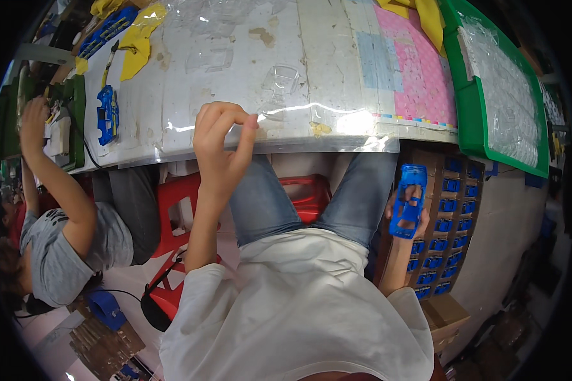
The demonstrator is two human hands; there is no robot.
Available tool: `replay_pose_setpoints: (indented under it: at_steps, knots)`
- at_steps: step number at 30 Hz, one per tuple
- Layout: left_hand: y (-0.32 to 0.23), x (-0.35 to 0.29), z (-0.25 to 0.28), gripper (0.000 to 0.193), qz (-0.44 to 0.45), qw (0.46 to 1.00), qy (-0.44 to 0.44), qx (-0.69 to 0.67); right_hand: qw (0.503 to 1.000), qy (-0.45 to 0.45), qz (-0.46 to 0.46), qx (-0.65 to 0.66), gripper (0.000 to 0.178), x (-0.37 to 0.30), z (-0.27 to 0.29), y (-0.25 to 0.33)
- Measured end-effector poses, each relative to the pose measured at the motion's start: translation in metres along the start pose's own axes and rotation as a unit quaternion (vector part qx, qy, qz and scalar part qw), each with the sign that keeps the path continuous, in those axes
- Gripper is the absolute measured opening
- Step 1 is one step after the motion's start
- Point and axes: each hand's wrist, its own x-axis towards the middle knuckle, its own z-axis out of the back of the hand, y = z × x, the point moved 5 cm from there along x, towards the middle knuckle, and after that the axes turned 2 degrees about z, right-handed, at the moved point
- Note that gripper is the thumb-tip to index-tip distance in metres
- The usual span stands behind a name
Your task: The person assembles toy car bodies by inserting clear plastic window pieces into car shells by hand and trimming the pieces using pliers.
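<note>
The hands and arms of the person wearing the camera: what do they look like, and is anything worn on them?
Both hands are bare: no gloves on the left hand or the right hand, and I can make out no rings or watch. The forearms are bare too. Short white sleeves of a loose white T-shirt end near the elbows. No cables or markings show on either arm.

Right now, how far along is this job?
Done, seemingly: carton holds rows of blue cars. In hand: right hand grips one car; left hand pinches at the table edge. Left: clear shells on table, more fill the green tray.
</note>
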Motion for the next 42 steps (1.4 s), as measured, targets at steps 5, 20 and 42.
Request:
replay_pose_setpoints:
  at_steps: [5, 20, 42]
  knots:
    - [-0.01, 0.014, -0.015, 0.018, 0.094, 0.991, -0.015, -0.093, 0.982, 0.025, -0.112, 0.152, 0.073, -0.009, -0.041, -0.031]
    - [-0.02, 0.006, -0.073, 0.015, -0.076, 0.987, 0.139, 0.017, 0.968, 0.064, -0.167, 0.176, 0.077, 0.007, -0.096, -0.049]
    - [-0.073, -0.108, -0.067, 0.019, -0.251, 0.9, 0.353, -0.054, 0.992, -0.026, -0.117, 0.052, 0.067, 0.028, -0.108, -0.033]
